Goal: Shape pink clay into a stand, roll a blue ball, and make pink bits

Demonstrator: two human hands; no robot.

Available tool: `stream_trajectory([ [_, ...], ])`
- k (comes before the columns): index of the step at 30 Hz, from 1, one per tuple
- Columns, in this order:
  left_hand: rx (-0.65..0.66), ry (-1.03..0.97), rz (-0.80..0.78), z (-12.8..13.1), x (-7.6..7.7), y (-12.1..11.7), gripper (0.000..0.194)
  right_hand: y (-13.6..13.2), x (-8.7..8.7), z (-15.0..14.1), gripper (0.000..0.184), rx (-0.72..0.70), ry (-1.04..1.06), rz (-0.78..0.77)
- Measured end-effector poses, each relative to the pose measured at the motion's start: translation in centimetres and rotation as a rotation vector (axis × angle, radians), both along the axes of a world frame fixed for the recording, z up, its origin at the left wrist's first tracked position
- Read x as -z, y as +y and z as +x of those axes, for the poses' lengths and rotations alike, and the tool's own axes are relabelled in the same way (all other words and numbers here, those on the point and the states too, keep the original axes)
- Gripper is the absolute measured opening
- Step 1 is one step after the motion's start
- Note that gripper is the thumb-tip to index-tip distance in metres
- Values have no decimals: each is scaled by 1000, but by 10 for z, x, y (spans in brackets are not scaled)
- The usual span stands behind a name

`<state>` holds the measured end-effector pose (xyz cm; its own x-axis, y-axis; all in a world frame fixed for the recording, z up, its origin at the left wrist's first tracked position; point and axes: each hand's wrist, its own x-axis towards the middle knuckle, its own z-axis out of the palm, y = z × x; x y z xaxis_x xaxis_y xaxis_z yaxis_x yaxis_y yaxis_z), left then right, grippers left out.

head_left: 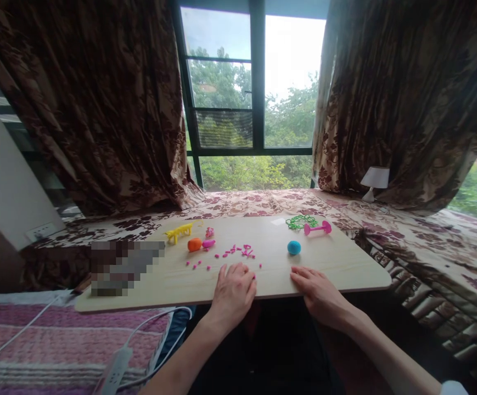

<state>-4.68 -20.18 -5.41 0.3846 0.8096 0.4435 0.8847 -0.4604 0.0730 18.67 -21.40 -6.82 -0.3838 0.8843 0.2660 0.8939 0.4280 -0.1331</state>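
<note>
My left hand [233,291] rests at the near edge of the pale board, fingers curled down. A small dark-pink piece [253,277] shows at its thumb and index finger. Just beyond lie several small pink pieces [233,249], some round and some longer, that look like modelling clay. My right hand [318,289] lies on the board near its front edge, fingers stretched out and holding nothing. The blue ball-like lump [293,247] sits a little beyond those fingertips. Farther left are an orange lump [194,244] and a pink oblong lump [208,243], side by side.
On the wooden board [160,291] stand a yellow animal figure [179,232] and a small pink figure [209,231]. A green tangled string [299,221] and a pink dumbbell-shaped toy [318,229] lie at back right. A power strip [115,370] is at lower left.
</note>
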Motion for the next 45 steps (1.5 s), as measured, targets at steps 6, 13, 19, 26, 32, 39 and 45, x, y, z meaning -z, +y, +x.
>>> stream_trajectory([
  [6, -51, 3, 32, -2, -11, 24, 23, 6, -19, -7, 21, -50, 53, 15],
  [13, -174, 11, 20, -37, -21, 57, 20, 65, -21, -39, 27, -14, 101, 26],
  [19, -144, 22, -13, -43, -21, 64, 24, 106, -32, -70, 29, -56, 64, -34],
  [26, -141, -30, -18, -45, -24, 67, 26, 120, -42, -90, 22, -62, -13, -98],
  [32, -140, -111, -27, -51, -28, 74, 22, 132, -44, -107, 28, -75, -19, -167],
  [39, -74, -297, -30, -46, -27, 79, 27, 137, -49, -96, 23, -113, 191, -235],
  [45, 3, -434, -85, -34, -23, 87, 33, 137, -47, -97, 20, -217, 433, -295],
])
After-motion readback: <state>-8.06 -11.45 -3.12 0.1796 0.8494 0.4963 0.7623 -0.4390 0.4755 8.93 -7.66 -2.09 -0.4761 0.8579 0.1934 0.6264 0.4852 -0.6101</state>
